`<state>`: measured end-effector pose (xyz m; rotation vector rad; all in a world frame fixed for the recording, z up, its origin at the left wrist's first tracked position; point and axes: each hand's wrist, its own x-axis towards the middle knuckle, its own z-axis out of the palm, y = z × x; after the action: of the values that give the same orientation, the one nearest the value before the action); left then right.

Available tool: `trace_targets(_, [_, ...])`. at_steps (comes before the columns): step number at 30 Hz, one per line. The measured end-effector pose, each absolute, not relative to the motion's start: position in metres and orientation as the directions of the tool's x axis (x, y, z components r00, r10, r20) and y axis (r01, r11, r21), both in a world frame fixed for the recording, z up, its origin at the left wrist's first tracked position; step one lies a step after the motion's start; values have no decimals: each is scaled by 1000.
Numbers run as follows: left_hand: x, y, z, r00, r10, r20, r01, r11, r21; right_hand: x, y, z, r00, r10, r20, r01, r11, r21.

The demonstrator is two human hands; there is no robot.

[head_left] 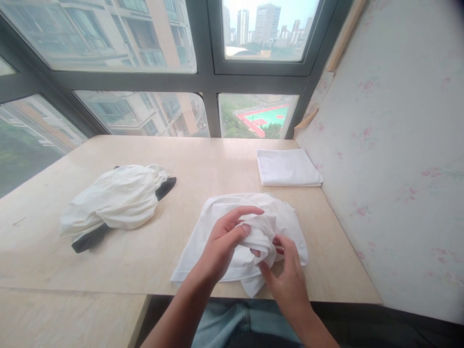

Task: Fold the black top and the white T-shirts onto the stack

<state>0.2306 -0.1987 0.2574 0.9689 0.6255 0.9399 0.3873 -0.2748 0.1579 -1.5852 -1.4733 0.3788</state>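
A white garment (213,217), by its hem and soft cloth seemingly a T-shirt, lies rumpled at the table's near edge, a corner of it hanging slightly over. My left hand (232,232) grips a bunched, rolled part of this shirt, thumb on top and index finger stretched over it. On the other side of the same bunch, my right hand (286,270) holds the cloth with curled fingers, its thumb below. Folds hide some fingertips of both hands. The bunched part is raised a little above the rest of the shirt.
A neatly folded white cloth (288,166) lies at the back right beside the flowered wall (391,169). To the left rests a crumpled cream garment (119,198) with black trim. Windows stand behind the wooden table (203,159).
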Motion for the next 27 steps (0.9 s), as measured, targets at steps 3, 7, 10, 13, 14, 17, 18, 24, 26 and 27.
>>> trace_targets(3, [237,-200,261,464,886,0,-433,227,872,380,-275,165,208,934,290,589,117,-800])
trace_targets(7, [241,-198,264,416,908,47,-446,159,881,372,-280,174,264,877,401,580,188,-793])
trace_targets(10, [241,-197,264,401,915,48,-423,138,896,368,-281,171,248,857,452,622,217,-752])
trace_targets(13, [245,-197,263,379,924,51,-407,117,906,363,-276,159,220,877,428,685,174,-708])
trace_targets(14, [246,-198,263,375,926,51,-403,113,908,362,-273,154,221,889,401,698,143,-702])
trace_targets(17, [248,-199,264,372,927,48,-387,108,916,361,-267,141,225,947,230,660,26,-751])
trace_targets(18, [246,-199,265,353,935,47,-386,100,917,362,-266,139,220,963,155,605,-10,-796])
trace_targets(24, [199,-167,279,-36,999,35,-467,-48,883,381,-269,159,135,979,-153,-20,-152,-988])
trace_targets(26, [178,-152,290,-160,984,76,-472,-144,870,389,-270,180,26,982,-189,-111,-185,-976])
trace_targets(27, [169,-145,297,-205,972,113,-460,-198,866,392,-269,192,-47,982,-185,-94,-189,-977])
